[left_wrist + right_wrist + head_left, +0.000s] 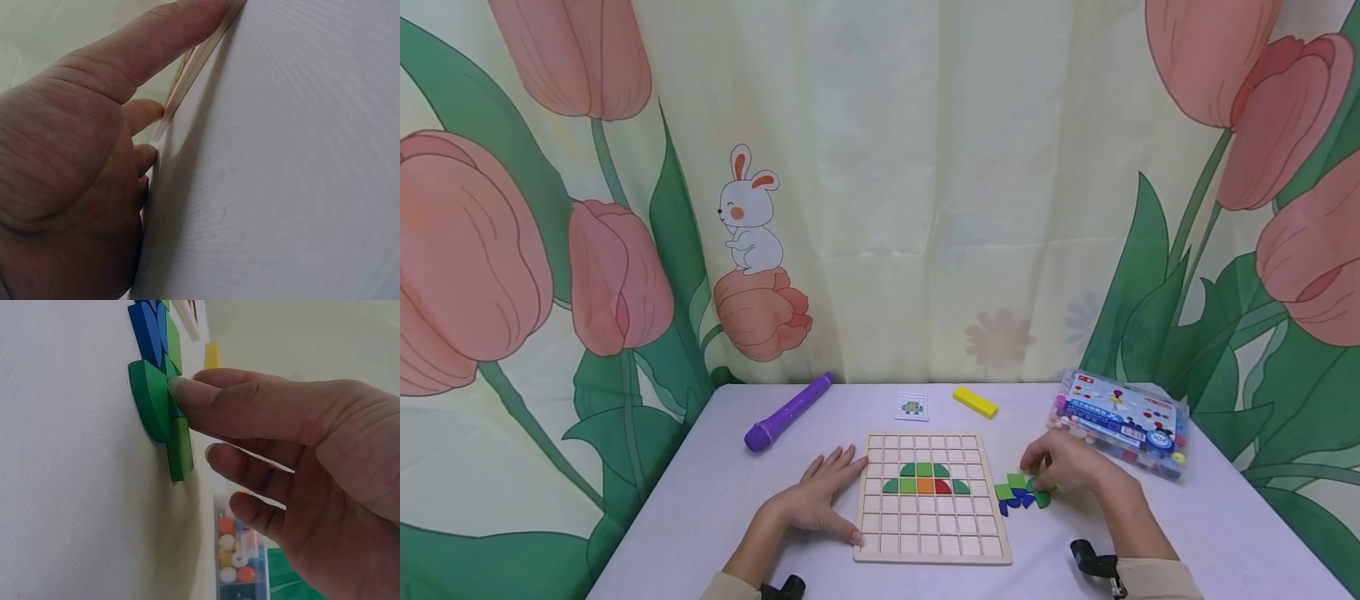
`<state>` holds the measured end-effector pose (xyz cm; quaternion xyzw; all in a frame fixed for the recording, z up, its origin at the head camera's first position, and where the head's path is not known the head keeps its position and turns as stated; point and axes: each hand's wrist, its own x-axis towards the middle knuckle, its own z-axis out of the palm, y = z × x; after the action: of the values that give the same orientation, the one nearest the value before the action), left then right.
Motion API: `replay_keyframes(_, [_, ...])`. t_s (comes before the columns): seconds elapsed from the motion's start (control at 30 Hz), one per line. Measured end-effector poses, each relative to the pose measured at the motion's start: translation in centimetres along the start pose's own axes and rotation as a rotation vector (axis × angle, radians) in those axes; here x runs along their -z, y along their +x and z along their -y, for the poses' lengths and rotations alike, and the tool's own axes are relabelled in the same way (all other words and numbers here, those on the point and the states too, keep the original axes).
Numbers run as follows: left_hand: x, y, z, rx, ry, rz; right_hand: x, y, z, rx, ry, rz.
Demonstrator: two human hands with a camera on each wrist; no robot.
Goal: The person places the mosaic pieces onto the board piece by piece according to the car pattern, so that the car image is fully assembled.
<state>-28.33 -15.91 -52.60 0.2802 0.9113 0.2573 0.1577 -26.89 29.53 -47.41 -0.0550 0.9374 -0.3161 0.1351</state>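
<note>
A wooden grid board (932,546) lies flat on the table, with green, orange and red tiles (926,485) set in its middle cells. My left hand (816,500) rests at the board's left side, fingers spread; its thumb and fingertips touch the wooden edge (206,53). To the right of the board, my right hand (1067,462) reaches over a small pile of blue and green tiles (1017,492). Thumb and index finger pinch a dark green tile (177,406) there; the index fingertip is partly hidden behind the thumb. A curved green tile (149,400) lies beside it.
Behind the board lie a small pattern card (912,407) and a yellow block (975,402). A purple microphone (786,415) is at the back left. At the back right, a clear plastic box (1120,421) of colourful beads stands near the right forearm. A printed curtain hangs behind the table.
</note>
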Motion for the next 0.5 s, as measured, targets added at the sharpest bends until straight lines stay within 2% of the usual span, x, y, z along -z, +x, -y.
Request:
replay_keyframes(0.27, [0.01, 0.07, -0.01, 0.004, 0.008, 0.001, 0.00, 0.13, -0.63, 0.020, -0.010, -0.014])
replay_keyframes(0.5, [0.02, 0.13, 0.03, 0.008, 0.001, 0.000, -0.21, 0.49, -0.41, -0.005, -0.024, -0.013])
